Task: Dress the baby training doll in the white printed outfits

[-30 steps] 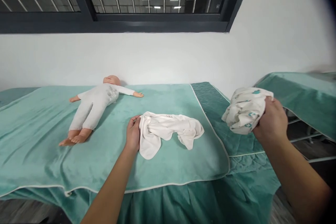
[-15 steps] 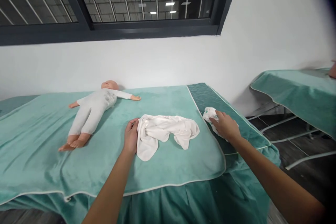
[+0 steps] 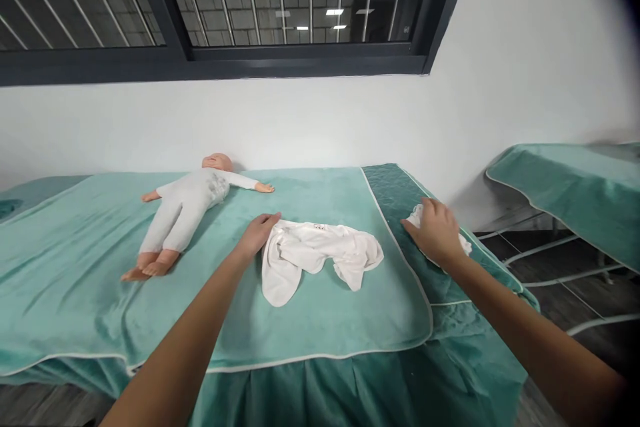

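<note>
My left hand (image 3: pixel 257 235) is at the upper left corner of a white baby garment (image 3: pixel 320 247), its fingers together on the fabric edge. The garment lies bunched on the light green blanket (image 3: pixel 320 320), a small dark label at its top edge. On the right, my right hand (image 3: pixel 436 233) rests over a crumpled white cloth (image 3: pixel 466 244), thumb and fingers apart. The hand hides most of this cloth, which lies on the darker green cover (image 3: pixel 387 188). A baby doll (image 3: pixel 193 197) in a white suit lies on its back to the left, one arm stretched out.
A white wall (image 3: pixel 300 123) and a dark-framed barred window (image 3: pixel 310 65) stand behind the bed. To the right is another bed with a green cover (image 3: pixel 580 180) and metal legs (image 3: pixel 540 250), with dark floor beneath.
My left hand has moved up along the garment's left edge to its corner. My right hand and the printed white cloth have shifted a little to the right, and the hand covers more of it.
</note>
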The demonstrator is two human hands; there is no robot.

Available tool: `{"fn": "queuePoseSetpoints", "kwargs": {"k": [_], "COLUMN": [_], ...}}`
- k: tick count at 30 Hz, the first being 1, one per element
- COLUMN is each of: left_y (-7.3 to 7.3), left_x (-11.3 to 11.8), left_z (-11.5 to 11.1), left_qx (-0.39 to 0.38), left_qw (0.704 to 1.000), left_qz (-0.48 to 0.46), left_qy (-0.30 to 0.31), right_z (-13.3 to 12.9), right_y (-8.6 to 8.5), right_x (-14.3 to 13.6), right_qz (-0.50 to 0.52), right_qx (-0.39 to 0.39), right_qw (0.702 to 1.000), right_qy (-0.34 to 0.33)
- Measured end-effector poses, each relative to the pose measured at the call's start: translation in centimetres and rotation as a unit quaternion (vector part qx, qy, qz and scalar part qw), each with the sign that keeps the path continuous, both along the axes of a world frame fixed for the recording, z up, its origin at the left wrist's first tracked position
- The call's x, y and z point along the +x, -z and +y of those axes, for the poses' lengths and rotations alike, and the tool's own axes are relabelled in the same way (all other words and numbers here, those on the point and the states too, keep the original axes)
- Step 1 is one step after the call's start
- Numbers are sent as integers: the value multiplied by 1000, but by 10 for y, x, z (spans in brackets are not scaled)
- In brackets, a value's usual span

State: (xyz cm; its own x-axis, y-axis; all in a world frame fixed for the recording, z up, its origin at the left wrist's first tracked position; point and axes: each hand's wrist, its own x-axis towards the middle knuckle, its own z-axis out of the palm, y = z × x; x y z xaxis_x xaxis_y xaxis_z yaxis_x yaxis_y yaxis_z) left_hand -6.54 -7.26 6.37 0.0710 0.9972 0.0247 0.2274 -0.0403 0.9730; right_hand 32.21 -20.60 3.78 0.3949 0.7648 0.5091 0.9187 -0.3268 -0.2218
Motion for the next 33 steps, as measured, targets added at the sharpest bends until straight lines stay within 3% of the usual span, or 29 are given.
{"fn": "queuePoseSetpoints", "kwargs": {"k": [2,4,6,8,11,13,15,19,22,25,27,29,33], "left_y": [-10,-18,-27,-40,-69,-90,-110,-140,-158,-172,-176,-173,-151], "left_x": [6,14,23,30,34,32,28,14,2,-8,-13,-16,-21], "left_z": [9,13,11,3,-19,-37,-53,-72,-78,-84,-85,-84,-79], "left_qx": [-21,-7,27,61,171,296,383,464,552,589,569,530,380], "left_qw": [981,941,914,910,907,895,880,859,791,739,743,766,848], "left_qz": [162,282,337,347,332,291,251,216,260,309,323,340,365], "left_qy": [105,186,222,221,193,163,125,30,-41,-112,-142,-133,-61], "right_z": [12,26,42,56,68,70,65,42,21,5,-2,-7,-16], "right_y": [-6,-9,-11,-17,-36,-58,-86,-149,-187,-208,-213,-210,-184], "right_x": [-28,-58,-84,-105,-124,-131,-137,-142,-133,-114,-100,-88,-72], "right_qz": [50,151,214,232,237,221,188,107,24,-65,-99,-103,17], "right_qx": [-12,-39,-69,-91,-115,-107,-75,-46,-82,-93,-85,-83,-92], "right_qw": [991,961,930,911,886,880,889,910,916,924,938,949,955], "right_qy": [-122,-227,-289,-329,-381,-407,-411,-397,-392,-364,-322,-287,-282]}}
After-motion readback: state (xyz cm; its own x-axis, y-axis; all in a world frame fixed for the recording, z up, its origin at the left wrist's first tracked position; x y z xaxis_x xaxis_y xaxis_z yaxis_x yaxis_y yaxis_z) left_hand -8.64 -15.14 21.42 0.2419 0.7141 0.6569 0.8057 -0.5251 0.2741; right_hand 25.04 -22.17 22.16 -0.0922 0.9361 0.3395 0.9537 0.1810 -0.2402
